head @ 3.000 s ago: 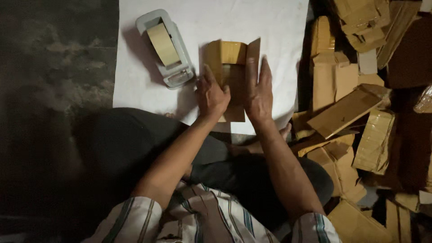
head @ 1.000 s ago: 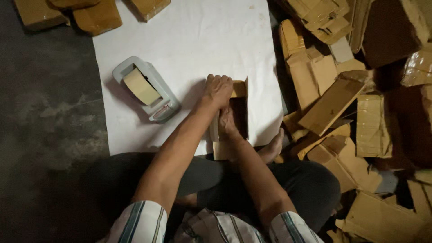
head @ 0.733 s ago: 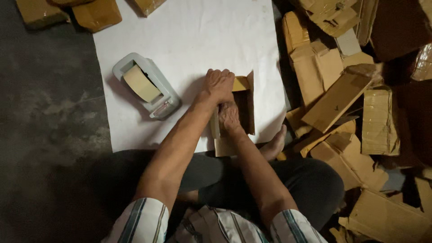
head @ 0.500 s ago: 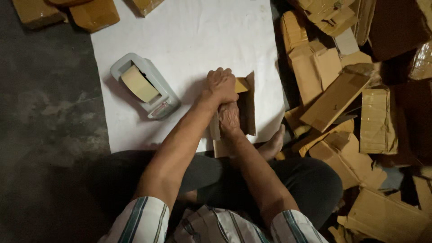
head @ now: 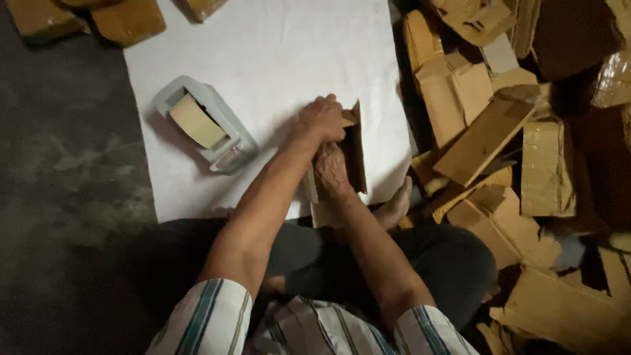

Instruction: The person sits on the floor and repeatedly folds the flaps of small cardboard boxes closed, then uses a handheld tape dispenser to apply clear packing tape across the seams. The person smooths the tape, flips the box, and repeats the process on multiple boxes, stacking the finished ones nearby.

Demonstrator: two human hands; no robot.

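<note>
A small brown cardboard box [head: 355, 154] stands on the white sheet [head: 276, 59] in front of my crossed legs. My left hand [head: 322, 118] closes over the box's top edge from the left. My right hand [head: 330, 169] is pushed against the box just below, fingers pressed into the cardboard, partly hidden under the left hand. A flap [head: 358, 141] sticks up on the right side of the box.
A grey tape dispenser [head: 204, 125] with a roll of tan tape lies on the sheet to the left. A heap of flattened cardboard boxes [head: 499, 131] fills the right side. More brown boxes [head: 128, 20] sit at the top left on the dark floor [head: 59, 184].
Three seconds ago both hands held the box open and upright, side by side. Now the left hand sits on top and the right is pressed in beneath it. The view has shifted slightly.
</note>
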